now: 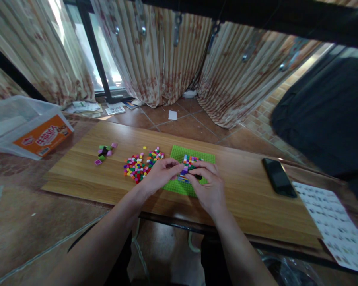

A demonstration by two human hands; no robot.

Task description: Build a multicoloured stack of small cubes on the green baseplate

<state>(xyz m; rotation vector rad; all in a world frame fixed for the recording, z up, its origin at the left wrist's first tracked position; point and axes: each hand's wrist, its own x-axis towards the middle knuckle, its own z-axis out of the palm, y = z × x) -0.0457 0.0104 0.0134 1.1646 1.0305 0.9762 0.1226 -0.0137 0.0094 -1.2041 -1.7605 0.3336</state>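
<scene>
A green studded baseplate lies on the wooden board, carrying a block of small multicoloured building bricks. My left hand reaches in from the left, thumb and forefinger closed together at the left edge of these bricks; whatever it pinches is too small to make out. From the right, my right hand has its fingers curled over the bricks, thumb near a purple brick. A short black object shows within its grip, mostly hidden by the fingers. Both hands nearly meet over the plate.
Left of the plate is a pile of loose coloured bricks, with a smaller group farther left. A clear plastic box stands at far left. Toward the right end lie a black phone and a printed sheet.
</scene>
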